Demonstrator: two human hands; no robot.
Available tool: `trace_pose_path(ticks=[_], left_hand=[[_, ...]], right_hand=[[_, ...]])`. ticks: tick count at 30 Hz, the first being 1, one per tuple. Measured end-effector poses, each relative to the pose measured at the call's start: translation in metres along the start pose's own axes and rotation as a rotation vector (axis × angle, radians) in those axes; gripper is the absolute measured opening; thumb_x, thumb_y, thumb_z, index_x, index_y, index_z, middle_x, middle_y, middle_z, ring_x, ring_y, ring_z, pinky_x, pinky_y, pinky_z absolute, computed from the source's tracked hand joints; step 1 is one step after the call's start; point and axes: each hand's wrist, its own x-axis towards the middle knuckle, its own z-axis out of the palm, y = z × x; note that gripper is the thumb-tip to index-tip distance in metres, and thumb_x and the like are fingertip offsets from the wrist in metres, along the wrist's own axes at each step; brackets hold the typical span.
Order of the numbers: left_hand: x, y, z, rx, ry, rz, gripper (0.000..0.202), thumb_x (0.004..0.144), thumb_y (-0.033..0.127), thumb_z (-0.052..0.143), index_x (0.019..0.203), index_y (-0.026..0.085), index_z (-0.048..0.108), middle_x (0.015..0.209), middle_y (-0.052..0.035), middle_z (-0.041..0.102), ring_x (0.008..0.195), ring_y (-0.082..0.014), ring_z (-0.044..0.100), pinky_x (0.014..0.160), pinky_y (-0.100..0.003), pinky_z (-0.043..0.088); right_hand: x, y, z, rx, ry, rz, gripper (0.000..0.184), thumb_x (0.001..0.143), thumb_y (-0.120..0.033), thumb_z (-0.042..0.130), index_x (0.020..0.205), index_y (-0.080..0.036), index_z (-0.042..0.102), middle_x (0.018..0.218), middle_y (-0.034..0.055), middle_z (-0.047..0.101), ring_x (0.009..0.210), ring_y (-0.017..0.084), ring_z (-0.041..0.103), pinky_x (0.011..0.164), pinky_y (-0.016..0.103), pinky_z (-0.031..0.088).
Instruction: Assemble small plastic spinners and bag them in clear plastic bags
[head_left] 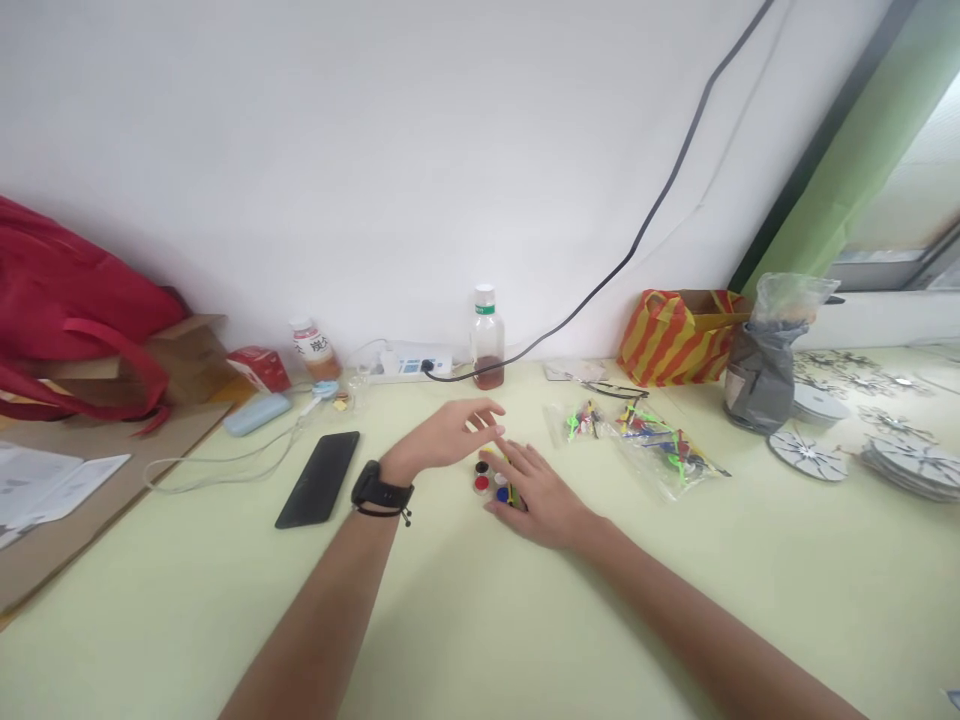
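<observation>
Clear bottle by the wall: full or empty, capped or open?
Partly full and capped: brown liquid sits low in the clear bottle, and a white cap covers its top.

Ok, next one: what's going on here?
A person works bare-handed at a pale green table. The right hand lies over a cluster of small round coloured pieces, partly covering them; whether it grips any is unclear. The left hand is beside it, fingers bent towards the right hand's fingers. A black phone lies to the left, clear plastic bags of colourful parts to the right, and a bottle stands by the wall.
</observation>
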Motion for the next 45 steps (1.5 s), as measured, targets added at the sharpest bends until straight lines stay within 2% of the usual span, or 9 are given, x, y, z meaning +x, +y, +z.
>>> trace_pose_path(ticks=[3, 6, 9, 17, 22, 29, 35, 38, 45], left_hand=[[-0.020, -0.021, 0.039, 0.096, 0.084, 0.029, 0.045, 0.100, 0.046, 0.058, 0.138, 0.022, 0.065, 0.143, -0.0126, 0.065, 0.133, -0.0291, 0.060, 0.114, -0.047, 0.046], [-0.045, -0.035, 0.073, 0.163, 0.163, 0.014, 0.048, 0.103, 0.043, 0.055, 0.146, 0.022, 0.058, 0.155, -0.0147, 0.054, 0.147, -0.0305, 0.046, 0.123, -0.052, 0.036], [-0.062, -0.041, 0.088, 0.200, 0.166, 0.077, 0.050, 0.102, 0.038, 0.057, 0.151, 0.027, 0.052, 0.162, -0.0118, 0.046, 0.152, -0.0284, 0.039, 0.125, -0.051, 0.036], [-0.059, -0.035, 0.086, 0.244, 0.274, 0.140, 0.048, 0.095, 0.023, 0.065, 0.142, 0.028, 0.059, 0.154, -0.0098, 0.052, 0.142, -0.0290, 0.047, 0.117, -0.051, 0.044], [-0.060, -0.025, 0.092, 0.372, 0.201, 0.235, 0.044, 0.096, 0.029, 0.067, 0.140, 0.031, 0.063, 0.155, -0.0068, 0.052, 0.143, -0.0340, 0.040, 0.117, -0.057, 0.041], [-0.057, -0.020, 0.094, 0.299, 0.176, 0.267, 0.019, 0.099, 0.019, 0.061, 0.113, 0.026, 0.070, 0.120, -0.0034, 0.073, 0.128, -0.0275, 0.051, 0.109, -0.048, 0.047], [-0.059, -0.019, 0.096, 0.327, 0.179, 0.278, 0.029, 0.100, 0.023, 0.061, 0.127, 0.029, 0.068, 0.125, -0.0041, 0.072, 0.129, -0.0299, 0.048, 0.111, -0.051, 0.042], [-0.060, -0.017, 0.097, 0.360, 0.187, 0.271, 0.021, 0.099, 0.029, 0.064, 0.117, 0.030, 0.074, 0.122, -0.0055, 0.070, 0.125, -0.0309, 0.049, 0.110, -0.051, 0.042], [-0.065, -0.008, 0.098, 0.299, 0.117, 0.269, 0.016, 0.101, 0.032, 0.059, 0.107, 0.025, 0.073, 0.094, -0.0055, 0.070, 0.092, -0.0237, 0.063, 0.087, -0.039, 0.051]], right_hand=[[-0.014, 0.007, -0.004, -0.043, 0.084, 0.115, 0.078, 0.096, -0.050, 0.064, 0.162, -0.024, 0.033, 0.166, 0.0157, 0.037, 0.152, 0.036, 0.037, 0.121, 0.058, 0.036], [-0.022, 0.014, -0.008, -0.014, 0.149, 0.171, 0.058, 0.098, -0.038, 0.063, 0.151, -0.023, 0.047, 0.149, 0.0160, 0.057, 0.138, 0.033, 0.052, 0.114, 0.051, 0.046], [-0.022, 0.020, -0.010, 0.054, 0.148, 0.167, 0.033, 0.099, -0.027, 0.061, 0.131, -0.025, 0.063, 0.125, 0.0108, 0.069, 0.118, 0.028, 0.063, 0.103, 0.045, 0.052], [-0.017, 0.036, -0.012, 0.202, 0.169, 0.215, 0.026, 0.096, -0.011, 0.055, 0.114, -0.023, 0.071, 0.105, 0.0082, 0.072, 0.101, 0.025, 0.066, 0.092, 0.040, 0.052], [-0.018, 0.040, -0.009, 0.339, 0.235, 0.243, 0.030, 0.092, -0.008, 0.055, 0.114, -0.023, 0.069, 0.102, 0.0064, 0.071, 0.096, 0.023, 0.066, 0.086, 0.037, 0.052], [-0.019, 0.038, -0.010, 0.428, 0.256, 0.196, 0.026, 0.093, -0.015, 0.055, 0.114, -0.022, 0.068, 0.096, 0.0058, 0.067, 0.086, 0.020, 0.064, 0.079, 0.033, 0.053], [-0.019, 0.044, -0.009, 0.307, 0.323, 0.341, 0.016, 0.096, -0.024, 0.057, 0.100, -0.020, 0.071, 0.095, 0.0075, 0.069, 0.080, 0.021, 0.063, 0.072, 0.034, 0.052], [-0.020, 0.051, -0.006, 0.266, 0.292, 0.383, 0.013, 0.093, -0.027, 0.062, 0.090, -0.020, 0.073, 0.091, 0.0079, 0.068, 0.081, 0.022, 0.064, 0.074, 0.035, 0.053], [-0.021, 0.055, -0.007, 0.275, 0.295, 0.399, 0.018, 0.095, -0.028, 0.060, 0.084, -0.019, 0.071, 0.086, 0.0073, 0.066, 0.073, 0.020, 0.064, 0.068, 0.034, 0.053]])
